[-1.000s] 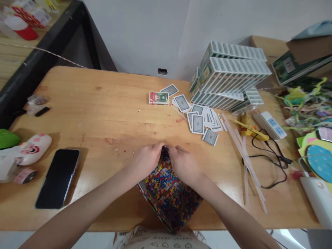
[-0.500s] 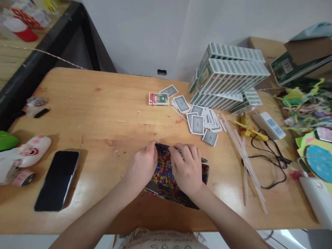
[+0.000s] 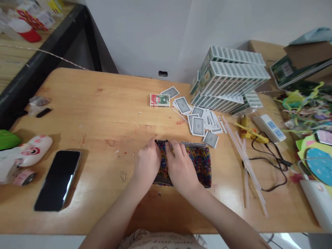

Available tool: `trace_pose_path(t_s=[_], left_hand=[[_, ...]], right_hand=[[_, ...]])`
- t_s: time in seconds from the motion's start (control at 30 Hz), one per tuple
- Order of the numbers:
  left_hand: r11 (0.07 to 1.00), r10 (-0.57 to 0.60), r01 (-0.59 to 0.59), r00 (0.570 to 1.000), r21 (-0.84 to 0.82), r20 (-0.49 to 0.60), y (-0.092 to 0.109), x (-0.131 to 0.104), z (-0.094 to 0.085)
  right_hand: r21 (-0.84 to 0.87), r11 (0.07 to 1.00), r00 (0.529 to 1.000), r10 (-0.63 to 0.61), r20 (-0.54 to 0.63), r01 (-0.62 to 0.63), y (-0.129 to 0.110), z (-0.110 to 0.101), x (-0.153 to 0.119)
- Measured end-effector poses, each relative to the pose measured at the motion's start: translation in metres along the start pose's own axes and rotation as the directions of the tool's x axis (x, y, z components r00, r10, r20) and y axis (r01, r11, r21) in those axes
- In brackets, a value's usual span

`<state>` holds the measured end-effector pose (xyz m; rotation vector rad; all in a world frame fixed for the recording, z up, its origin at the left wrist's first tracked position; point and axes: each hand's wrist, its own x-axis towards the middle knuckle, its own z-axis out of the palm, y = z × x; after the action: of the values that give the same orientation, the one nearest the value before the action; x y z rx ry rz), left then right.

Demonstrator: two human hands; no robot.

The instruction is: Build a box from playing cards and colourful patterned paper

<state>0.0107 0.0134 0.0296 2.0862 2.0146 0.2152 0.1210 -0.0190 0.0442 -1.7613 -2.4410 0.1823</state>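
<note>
An open-topped box (image 3: 203, 162) with a colourful patterned lining lies at the front of the table before me. My left hand (image 3: 148, 158) grips its far left corner, thumb and fingers pinched on the rim. Against the far wall near that corner, my right hand (image 3: 180, 164) has its fingers closed over the edge, the arm crossing the near side. Both hands hide part of the interior. Beyond the box lie loose playing cards (image 3: 198, 126), mostly backs up, and a red and green card pack (image 3: 160, 100).
Stacked card boxes (image 3: 233, 76) stand at the back right. Glue sticks (image 3: 246, 164), a yellow glue gun (image 3: 249, 129), its cable and a power strip (image 3: 269, 127) lie to the right. A phone (image 3: 58, 180) and a white plush toy (image 3: 35, 150) are at left.
The box has turned from tilted to roughly level, its right end swinging into fuller view. My right hand has shifted slightly left, closer to my left hand.
</note>
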Motion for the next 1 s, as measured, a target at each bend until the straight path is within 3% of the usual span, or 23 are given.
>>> trace_pose_path(t_s=[0.2, 0.4, 0.7, 0.87, 1.0], left_hand=[[0.999, -0.018, 0.019, 0.999, -0.029, 0.027, -0.001, 0.0, -0.004], [0.999, -0.015, 0.016, 1.0, -0.034, 0.022, 0.0, 0.0, -0.003], [0.992, 0.007, 0.002, 0.997, -0.125, 0.074, -0.005, 0.001, -0.005], [0.977, 0.039, -0.023, 0.997, -0.214, 0.072, -0.007, 0.0, -0.006], [0.982, 0.046, -0.025, 0.993, -0.186, 0.109, -0.007, 0.0, -0.006]], right_hand=[[-0.05, 0.997, 0.998, -0.059, 0.011, 0.06, 0.002, 0.003, -0.002], [0.04, 0.991, 0.991, -0.128, 0.023, 0.127, 0.012, 0.004, 0.001], [-0.076, 0.996, 0.99, 0.062, 0.127, -0.053, 0.002, -0.013, 0.02], [-0.084, 0.994, 0.993, 0.081, 0.087, -0.074, 0.003, -0.007, 0.024], [-0.084, 0.996, 0.999, 0.038, 0.02, -0.036, 0.008, 0.001, 0.027]])
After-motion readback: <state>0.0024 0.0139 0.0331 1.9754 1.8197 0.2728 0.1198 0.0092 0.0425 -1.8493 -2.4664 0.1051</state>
